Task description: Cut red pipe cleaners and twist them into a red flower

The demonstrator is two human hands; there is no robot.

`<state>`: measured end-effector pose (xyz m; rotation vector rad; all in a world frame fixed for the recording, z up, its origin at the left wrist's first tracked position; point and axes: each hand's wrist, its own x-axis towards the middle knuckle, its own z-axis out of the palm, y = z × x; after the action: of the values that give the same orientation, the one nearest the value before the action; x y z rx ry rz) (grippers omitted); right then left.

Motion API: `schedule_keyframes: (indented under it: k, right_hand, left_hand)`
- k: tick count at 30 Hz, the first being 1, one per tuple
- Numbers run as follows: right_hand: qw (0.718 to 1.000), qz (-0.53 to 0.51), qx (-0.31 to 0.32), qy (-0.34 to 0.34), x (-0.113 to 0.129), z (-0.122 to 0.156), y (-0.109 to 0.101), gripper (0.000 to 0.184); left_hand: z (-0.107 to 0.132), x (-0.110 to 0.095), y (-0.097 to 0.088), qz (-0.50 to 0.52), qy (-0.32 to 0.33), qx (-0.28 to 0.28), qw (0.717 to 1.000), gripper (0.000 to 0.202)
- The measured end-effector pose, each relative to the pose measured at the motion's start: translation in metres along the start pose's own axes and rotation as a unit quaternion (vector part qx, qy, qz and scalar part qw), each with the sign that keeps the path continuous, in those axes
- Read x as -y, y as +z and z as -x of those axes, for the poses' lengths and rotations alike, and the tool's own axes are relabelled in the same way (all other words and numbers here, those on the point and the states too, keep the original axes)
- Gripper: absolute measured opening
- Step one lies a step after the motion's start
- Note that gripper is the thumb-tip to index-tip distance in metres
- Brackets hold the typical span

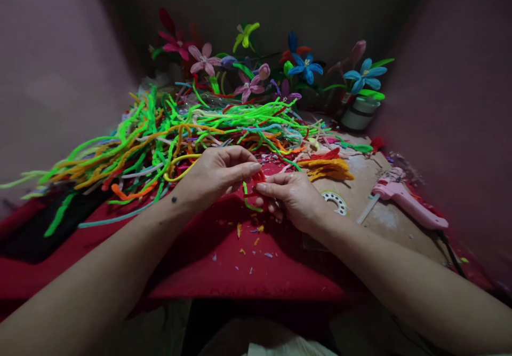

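My left hand (220,170) and my right hand (295,195) meet over the red cloth, each closed in a pinch. Between their fingertips is a red pipe cleaner (261,176), gripped from both sides; the fingers cover much of it. Just below the fingers shows a bent green pipe cleaner piece (246,198); whether a hand touches it I cannot tell. Behind my left hand lies a heap of loose pipe cleaners (240,115), mostly green, orange and yellow. Beyond my right hand is an orange pipe cleaner petal bundle (330,169).
A pink hot glue gun (412,201) rests on a cardboard sheet (394,233) at the right, near a white ring with holes (335,202). Fuzzy flowers (306,69) stand along the back, with a white pot (360,113). Coloured scraps dot the red tablecloth (240,276).
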<state>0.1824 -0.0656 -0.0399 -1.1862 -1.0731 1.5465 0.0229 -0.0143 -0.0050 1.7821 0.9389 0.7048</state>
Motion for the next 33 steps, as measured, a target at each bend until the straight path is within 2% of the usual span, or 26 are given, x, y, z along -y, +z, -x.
schedule_keyframes:
  k: [5,10,15,22,25,27,30,33]
  right_hand:
    - [1.0,0.003,0.008,-0.01,-0.002,0.0,0.001,0.022]
    - [0.999,0.015,0.047,-0.021,-0.003,0.0,0.001,0.024]
    - [0.996,0.017,0.078,-0.036,-0.005,-0.002,-0.001,0.026]
    - [0.998,0.009,0.058,-0.016,-0.003,-0.003,-0.005,0.025]
    - [0.999,0.016,0.033,-0.035,-0.001,-0.003,-0.006,0.024]
    - [0.998,0.019,0.027,-0.05,-0.001,-0.002,-0.006,0.024]
    - [0.998,0.015,0.034,-0.058,-0.001,-0.002,-0.007,0.024]
    - [0.998,0.009,0.044,-0.051,-0.001,-0.001,-0.007,0.023]
  left_hand:
    - [-0.001,-0.001,0.003,-0.094,0.033,0.029,0.995,0.019]
    - [-0.001,0.0,0.001,-0.262,0.099,0.035,0.959,0.022]
    - [0.002,-0.001,0.003,-0.245,0.086,0.034,0.965,0.022]
    - [0.004,0.006,0.018,-0.244,0.144,-0.061,0.957,0.016]
    - [0.004,0.004,0.018,-0.165,0.113,-0.074,0.977,0.015]
    - [0.004,0.002,0.015,-0.042,0.044,-0.03,0.998,0.016]
    - [0.004,0.0,0.012,0.099,-0.045,0.035,0.993,0.021]
    - [0.004,0.0,0.013,0.117,-0.067,0.004,0.991,0.02]
